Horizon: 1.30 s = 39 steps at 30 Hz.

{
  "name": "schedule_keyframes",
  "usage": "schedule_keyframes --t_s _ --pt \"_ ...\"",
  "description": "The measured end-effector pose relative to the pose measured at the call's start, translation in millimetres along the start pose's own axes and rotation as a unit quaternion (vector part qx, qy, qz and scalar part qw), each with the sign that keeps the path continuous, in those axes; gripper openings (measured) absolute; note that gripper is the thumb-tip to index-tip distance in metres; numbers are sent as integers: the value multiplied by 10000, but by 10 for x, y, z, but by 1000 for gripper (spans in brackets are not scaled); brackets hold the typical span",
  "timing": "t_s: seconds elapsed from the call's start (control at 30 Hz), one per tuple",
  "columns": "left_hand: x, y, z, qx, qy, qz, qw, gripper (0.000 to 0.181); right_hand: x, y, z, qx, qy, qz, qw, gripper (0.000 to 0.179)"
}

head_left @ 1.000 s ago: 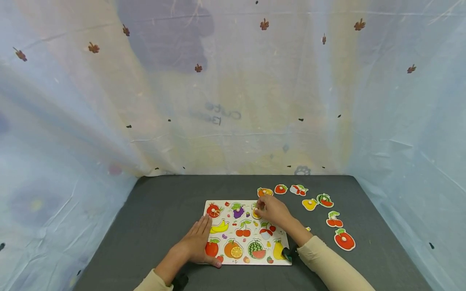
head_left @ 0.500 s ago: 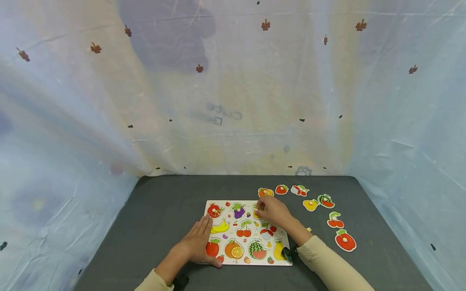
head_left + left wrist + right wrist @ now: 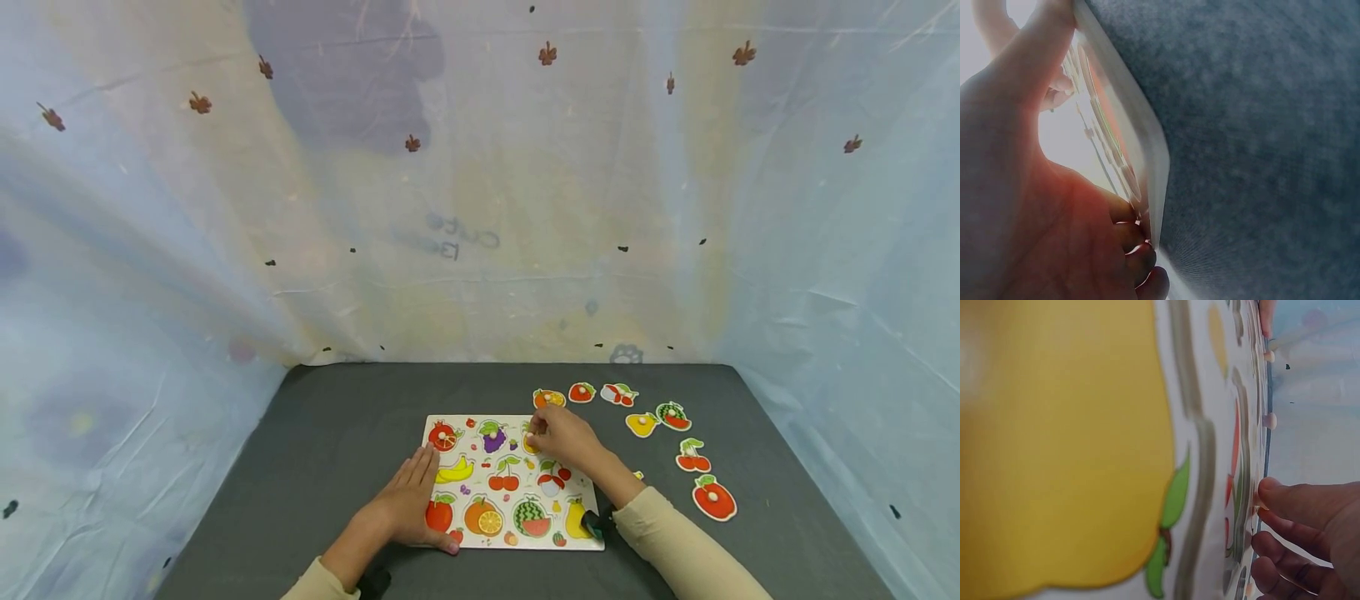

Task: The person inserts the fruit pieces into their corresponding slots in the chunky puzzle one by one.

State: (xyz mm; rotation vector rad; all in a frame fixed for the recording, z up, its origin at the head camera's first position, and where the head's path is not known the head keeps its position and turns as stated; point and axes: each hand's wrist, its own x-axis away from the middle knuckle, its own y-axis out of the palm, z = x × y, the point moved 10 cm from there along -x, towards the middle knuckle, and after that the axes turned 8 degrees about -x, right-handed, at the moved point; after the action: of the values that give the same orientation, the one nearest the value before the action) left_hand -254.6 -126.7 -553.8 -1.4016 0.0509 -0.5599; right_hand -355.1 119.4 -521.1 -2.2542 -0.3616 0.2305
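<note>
A white fruit puzzle board (image 3: pixel 532 546) lies on the dark table. My left hand (image 3: pixel 405 502) rests on its left edge with fingers straight; in the left wrist view its thumb and fingertips touch the board's edge (image 3: pixel 1155 156). Over the top right corner, my right hand (image 3: pixel 567 439) pinches the small knob of a yellow fruit piece (image 3: pixel 529 443), partly hidden by the fingers. Thumb and forefinger meet at that knob in the right wrist view, where the right hand (image 3: pixel 1310 531) is at the board's far side. A grape piece (image 3: pixel 492 437) and a pomegranate piece (image 3: pixel 442 436) are nearby.
Loose knobbed pieces curve around the right: an orange (image 3: pixel 549 398), a strawberry (image 3: pixel 582 392), a pear (image 3: pixel 641 425), a watermelon (image 3: pixel 673 416), cherries (image 3: pixel 692 456) and a red round fruit (image 3: pixel 715 498). Another piece is mostly hidden by the right forearm. A patterned curtain (image 3: pixel 480 183) surrounds the table.
</note>
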Motion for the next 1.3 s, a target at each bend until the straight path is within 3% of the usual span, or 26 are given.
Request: schedule_keyframes --t_s 0.4,0.53,0.73,0.87,1.1,1.3 --pt "9 -7 3 1 -13 19 10000 148 37 -79 -35 -472 -236 -141 9985 9" --pt "13 -4 4 95 51 11 9999 150 13 -174 1 -491 -300 81 9983 7" --pt "-15 33 -21 210 4 -66 9998 152 -54 -341 170 -405 -61 418 9983 8" --pt "-31 44 -37 255 29 52 9997 154 -89 -440 277 -226 -19 530 9983 10" --pt "-119 181 -117 370 190 247 9988 161 -106 -614 438 -24 110 799 9967 13" --pt "-73 114 -71 302 134 118 9994 157 -134 -708 562 -6 285 948 9951 17"
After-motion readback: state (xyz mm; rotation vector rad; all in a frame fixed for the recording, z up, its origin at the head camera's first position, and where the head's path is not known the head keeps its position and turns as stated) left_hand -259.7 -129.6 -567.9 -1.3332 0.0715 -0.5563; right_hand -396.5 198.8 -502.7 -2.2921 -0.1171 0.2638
